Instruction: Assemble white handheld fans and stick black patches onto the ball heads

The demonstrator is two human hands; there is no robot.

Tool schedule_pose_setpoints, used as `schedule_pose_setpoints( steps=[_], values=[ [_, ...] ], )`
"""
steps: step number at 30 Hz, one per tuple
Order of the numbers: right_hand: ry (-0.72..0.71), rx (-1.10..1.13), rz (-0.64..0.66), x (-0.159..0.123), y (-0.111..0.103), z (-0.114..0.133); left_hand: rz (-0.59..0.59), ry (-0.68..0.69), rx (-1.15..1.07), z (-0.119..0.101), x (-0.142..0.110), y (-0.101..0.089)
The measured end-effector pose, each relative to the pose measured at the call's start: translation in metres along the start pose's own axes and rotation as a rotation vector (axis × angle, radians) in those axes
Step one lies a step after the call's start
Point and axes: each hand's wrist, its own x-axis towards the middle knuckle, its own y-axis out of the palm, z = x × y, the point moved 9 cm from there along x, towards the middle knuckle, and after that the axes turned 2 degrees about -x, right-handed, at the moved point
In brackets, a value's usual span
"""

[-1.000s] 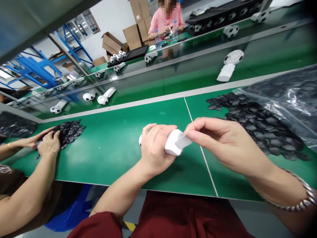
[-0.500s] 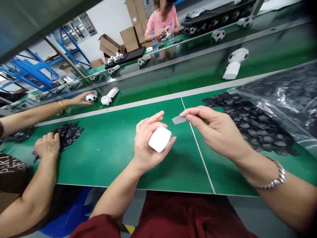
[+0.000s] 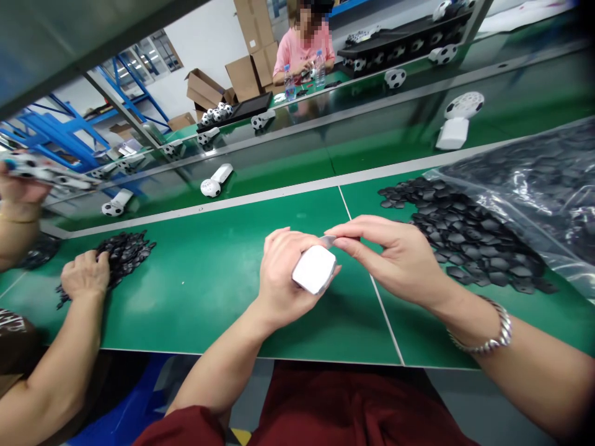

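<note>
My left hand [image 3: 283, 279] is wrapped around a white handheld fan [image 3: 314, 270], its blunt handle end facing me. The rest of the fan is hidden by the fingers. Thumb and forefinger of my right hand [image 3: 385, 254] pinch a small thin plastic piece [image 3: 328, 240], grey in the light. That piece is at the upper edge of the fan, by my left fingers; whether it touches the fan I cannot tell. To the right of my right hand lies a heap of black plastic pieces [image 3: 483, 241].
A clear bag [image 3: 548, 179] of black pieces lies at right. Beyond a pale rail, football-patterned fans [image 3: 453, 127] lie on the green belt [image 3: 288, 161]. At left, a co-worker's hand [image 3: 86, 272] rests by another black heap [image 3: 127, 251]. Another person [image 3: 304, 52] sits across.
My right hand has brought the thin piece left and down to the fan. My left hand has shifted slightly right. The co-worker's far hand has drawn back left; fans on the belt have shifted right.
</note>
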Motion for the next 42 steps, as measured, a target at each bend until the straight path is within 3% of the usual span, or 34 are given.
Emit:
schedule_pose_setpoints(
  steps=[5, 7, 18, 22, 25, 29, 32, 42],
  values=[
    [0.265, 0.21, -0.064, 0.0, -0.002, -0.031, -0.091, -0.021, 0.014, 0.003, 0.0, -0.008],
    [0.31, 0.299, -0.112, 0.001, -0.008, -0.04, -0.13, -0.047, -0.001, 0.006, 0.0, -0.012],
    [0.178, 0.171, 0.011, 0.002, 0.0, -0.017, -0.065, 0.031, 0.004, -0.004, 0.0, -0.002],
    [0.219, 0.211, -0.082, 0.002, -0.012, -0.026, -0.026, 0.044, -0.006, -0.005, -0.001, 0.003],
    [0.309, 0.378, -0.157, 0.0, -0.019, -0.037, -0.077, 0.01, -0.028, 0.0, -0.001, -0.001],
    [0.351, 0.528, -0.005, -0.003, -0.006, -0.031, -0.151, -0.092, -0.024, 0.011, -0.002, -0.009],
    [0.315, 0.512, 0.106, -0.006, 0.003, -0.019, -0.124, -0.07, -0.016, 0.008, -0.001, -0.007],
    [0.278, 0.369, 0.123, -0.008, 0.0, -0.007, -0.059, 0.019, 0.104, -0.007, 0.0, 0.004]
  ],
)
